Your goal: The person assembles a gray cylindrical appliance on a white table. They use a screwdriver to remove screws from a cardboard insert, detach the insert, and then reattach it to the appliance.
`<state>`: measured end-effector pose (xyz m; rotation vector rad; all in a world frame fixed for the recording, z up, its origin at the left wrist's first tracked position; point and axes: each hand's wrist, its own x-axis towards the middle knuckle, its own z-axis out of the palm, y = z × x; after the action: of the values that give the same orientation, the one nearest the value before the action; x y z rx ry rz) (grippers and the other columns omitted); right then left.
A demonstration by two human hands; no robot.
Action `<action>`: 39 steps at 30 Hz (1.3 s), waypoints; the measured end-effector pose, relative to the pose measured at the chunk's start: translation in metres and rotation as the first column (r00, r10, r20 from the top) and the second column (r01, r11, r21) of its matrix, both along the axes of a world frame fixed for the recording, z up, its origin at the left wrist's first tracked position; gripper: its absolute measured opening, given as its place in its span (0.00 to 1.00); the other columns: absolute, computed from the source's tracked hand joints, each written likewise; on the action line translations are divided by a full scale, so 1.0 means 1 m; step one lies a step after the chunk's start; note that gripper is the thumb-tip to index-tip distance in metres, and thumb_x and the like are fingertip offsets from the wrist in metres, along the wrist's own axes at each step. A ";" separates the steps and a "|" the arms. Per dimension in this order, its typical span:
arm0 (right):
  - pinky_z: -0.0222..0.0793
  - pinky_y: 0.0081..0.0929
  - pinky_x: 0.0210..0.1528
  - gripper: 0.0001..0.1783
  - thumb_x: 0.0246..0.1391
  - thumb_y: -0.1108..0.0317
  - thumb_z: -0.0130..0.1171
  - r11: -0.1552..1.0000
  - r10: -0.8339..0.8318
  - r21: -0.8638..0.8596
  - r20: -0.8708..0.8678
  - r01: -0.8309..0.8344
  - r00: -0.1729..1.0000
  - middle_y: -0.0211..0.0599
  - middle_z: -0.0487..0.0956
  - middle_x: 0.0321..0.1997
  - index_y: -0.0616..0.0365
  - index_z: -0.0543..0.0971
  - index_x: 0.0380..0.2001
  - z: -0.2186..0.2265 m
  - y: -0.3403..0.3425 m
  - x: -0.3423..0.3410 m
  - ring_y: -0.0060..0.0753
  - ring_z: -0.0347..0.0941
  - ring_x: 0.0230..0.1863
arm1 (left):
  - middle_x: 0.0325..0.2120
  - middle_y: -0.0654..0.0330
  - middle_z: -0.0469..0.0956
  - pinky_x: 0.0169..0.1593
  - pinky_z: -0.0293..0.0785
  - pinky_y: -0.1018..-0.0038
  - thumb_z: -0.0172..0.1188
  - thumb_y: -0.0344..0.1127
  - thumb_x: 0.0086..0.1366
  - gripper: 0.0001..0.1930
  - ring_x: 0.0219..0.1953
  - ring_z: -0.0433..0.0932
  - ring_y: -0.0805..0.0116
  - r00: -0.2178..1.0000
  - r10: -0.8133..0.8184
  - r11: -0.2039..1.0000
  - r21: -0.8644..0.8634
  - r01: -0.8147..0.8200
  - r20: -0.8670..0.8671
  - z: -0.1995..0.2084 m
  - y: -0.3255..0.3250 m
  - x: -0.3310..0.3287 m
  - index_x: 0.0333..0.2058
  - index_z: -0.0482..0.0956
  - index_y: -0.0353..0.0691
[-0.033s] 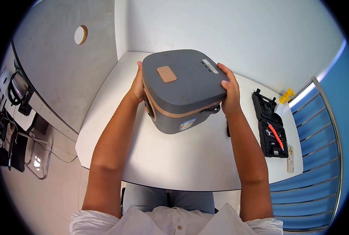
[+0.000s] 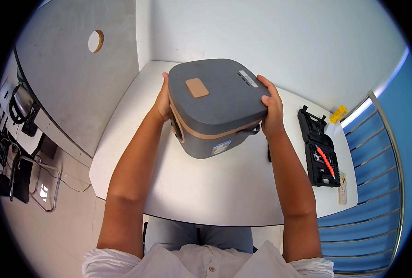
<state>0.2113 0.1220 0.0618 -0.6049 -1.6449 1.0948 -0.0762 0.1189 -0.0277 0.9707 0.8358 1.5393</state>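
Observation:
A dark grey rice cooker (image 2: 215, 102) with a copper-coloured button and trim band is between my two hands over the white table (image 2: 215, 194). It sits turned at an angle, and I cannot tell whether its base touches the tabletop. My left hand (image 2: 162, 104) presses on its left side, most fingers hidden behind it. On the far right corner, my right hand (image 2: 271, 106) grips the lid's edge, thumb and fingers bent over it. A black handle end (image 2: 251, 131) sticks out below the right hand. A small label shows on the lower side.
Right of my forearm lies an open black tool case (image 2: 311, 134) with an orange-red flexible shaft (image 2: 325, 162). Beside it are a remote control (image 2: 343, 189) and a yellow item (image 2: 339, 114). A metal railing (image 2: 391, 148) borders the table's right; a grey partition (image 2: 76, 74) stands left.

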 end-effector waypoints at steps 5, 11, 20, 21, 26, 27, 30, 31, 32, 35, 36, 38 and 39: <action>0.48 0.31 0.65 0.38 0.47 0.58 0.46 0.997 -0.043 -0.062 -0.043 0.040 0.998 0.51 0.62 0.63 0.67 0.61 0.61 -0.003 -0.008 0.000 0.41 0.56 0.64 | 0.62 0.45 0.58 0.63 0.57 0.61 0.29 0.80 0.55 0.53 0.64 0.57 0.52 1.000 -0.007 1.000 0.007 0.007 -0.019 0.002 0.002 0.004 0.64 0.55 0.38; 0.39 0.45 0.70 0.62 0.35 0.22 0.55 0.960 -0.024 0.279 0.007 0.021 1.000 0.52 0.44 0.72 0.58 0.59 0.63 -0.019 -0.027 0.005 0.49 0.39 0.73 | 0.62 0.48 0.59 0.63 0.58 0.63 0.29 0.79 0.55 0.52 0.63 0.58 0.56 0.993 -0.100 0.995 0.032 0.098 0.068 -0.007 0.003 -0.001 0.63 0.57 0.39; 0.49 0.64 0.61 0.47 0.30 0.31 0.64 0.525 -0.505 0.846 0.394 -0.089 0.768 0.43 0.63 0.65 0.44 0.73 0.53 0.027 -0.076 0.000 0.60 0.53 0.66 | 0.65 0.56 0.53 0.67 0.43 0.62 0.27 0.81 0.52 0.54 0.67 0.48 0.60 0.943 -0.038 0.988 0.130 0.086 -0.331 -0.009 -0.063 -0.003 0.66 0.48 0.43; 0.50 0.65 0.60 0.47 0.30 0.30 0.64 0.519 -0.535 0.849 0.415 -0.101 0.736 0.43 0.64 0.65 0.44 0.73 0.53 0.029 -0.088 -0.008 0.59 0.55 0.65 | 0.65 0.57 0.52 0.67 0.40 0.62 0.26 0.81 0.52 0.54 0.68 0.46 0.61 0.922 -0.053 0.982 0.148 0.118 -0.383 -0.010 -0.068 -0.004 0.67 0.47 0.43; 0.54 0.64 0.56 0.47 0.31 0.28 0.61 0.446 -0.689 0.895 0.364 -0.030 0.626 0.46 0.71 0.57 0.49 0.75 0.51 0.020 -0.105 -0.035 0.56 0.64 0.59 | 0.58 0.52 0.66 0.61 0.60 0.66 0.26 0.78 0.57 0.51 0.59 0.65 0.58 0.994 0.090 0.996 -0.004 -0.090 0.068 0.004 -0.058 0.026 0.62 0.59 0.37; 0.54 0.64 0.56 0.47 0.31 0.27 0.60 0.445 -0.707 0.895 0.350 0.003 0.615 0.47 0.72 0.56 0.51 0.76 0.50 0.015 -0.102 -0.037 0.55 0.66 0.58 | 0.58 0.52 0.66 0.61 0.60 0.67 0.27 0.78 0.57 0.51 0.59 0.65 0.59 0.994 0.086 0.996 0.000 -0.087 0.067 0.007 -0.057 0.030 0.62 0.59 0.36; 0.57 0.58 0.55 0.43 0.37 0.29 0.58 0.355 -0.750 0.932 0.241 0.068 0.615 0.48 0.76 0.51 0.54 0.78 0.46 0.009 -0.096 -0.045 0.54 0.69 0.54 | 0.57 0.52 0.67 0.60 0.61 0.68 0.28 0.77 0.59 0.49 0.58 0.66 0.60 0.990 0.098 0.995 -0.033 -0.095 0.104 0.014 -0.061 0.036 0.61 0.61 0.37; 0.58 0.57 0.55 0.42 0.38 0.29 0.57 0.343 -0.755 0.936 0.224 0.080 0.617 0.48 0.76 0.50 0.54 0.79 0.46 0.008 -0.097 -0.046 0.54 0.70 0.54 | 0.57 0.52 0.67 0.60 0.61 0.68 0.29 0.77 0.59 0.49 0.58 0.66 0.60 0.987 0.108 0.994 -0.044 -0.103 0.115 0.011 -0.063 0.036 0.61 0.61 0.37; 0.57 0.56 0.55 0.42 0.39 0.29 0.56 0.334 -0.769 0.939 0.223 0.080 0.600 0.48 0.77 0.49 0.54 0.79 0.45 0.009 -0.100 -0.047 0.54 0.70 0.53 | 0.56 0.52 0.68 0.60 0.61 0.68 0.29 0.76 0.59 0.48 0.58 0.66 0.60 0.985 0.118 0.993 -0.048 -0.112 0.124 0.011 -0.063 0.036 0.61 0.61 0.37; 0.56 0.56 0.57 0.42 0.39 0.31 0.58 0.376 -0.770 0.923 0.261 0.083 0.583 0.49 0.75 0.53 0.55 0.78 0.48 0.010 -0.109 -0.047 0.53 0.69 0.56 | 0.56 0.53 0.68 0.60 0.61 0.68 0.29 0.76 0.59 0.48 0.58 0.66 0.60 0.984 0.109 0.994 -0.023 -0.106 0.138 0.010 -0.067 0.035 0.60 0.62 0.37; 0.56 0.56 0.57 0.42 0.39 0.31 0.58 0.376 -0.773 0.922 0.258 0.090 0.580 0.49 0.75 0.53 0.55 0.78 0.48 0.010 -0.111 -0.048 0.53 0.69 0.56 | 0.56 0.53 0.68 0.60 0.61 0.68 0.29 0.76 0.60 0.48 0.58 0.66 0.60 0.985 0.097 0.995 -0.010 -0.097 0.141 0.010 -0.068 0.036 0.60 0.62 0.37; 0.55 0.56 0.58 0.42 0.39 0.31 0.59 0.377 -0.778 0.921 0.255 0.103 0.574 0.49 0.75 0.53 0.55 0.78 0.48 0.009 -0.113 -0.049 0.53 0.69 0.57 | 0.56 0.53 0.68 0.60 0.61 0.68 0.29 0.76 0.60 0.48 0.58 0.66 0.60 0.986 0.096 0.995 -0.025 -0.094 0.133 0.011 -0.071 0.036 0.60 0.63 0.37; 0.54 0.56 0.58 0.42 0.39 0.31 0.59 0.383 -0.782 0.918 0.260 0.107 0.566 0.49 0.75 0.53 0.55 0.78 0.48 0.008 -0.115 -0.049 0.53 0.68 0.57 | 0.56 0.53 0.68 0.60 0.61 0.68 0.29 0.76 0.60 0.48 0.58 0.66 0.60 0.987 0.095 0.995 -0.033 -0.092 0.130 0.011 -0.072 0.036 0.60 0.63 0.37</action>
<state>0.1624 0.0068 0.0697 -0.7979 -2.1228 -0.5643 -0.0400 0.0474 -0.0162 0.8112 0.8159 1.6494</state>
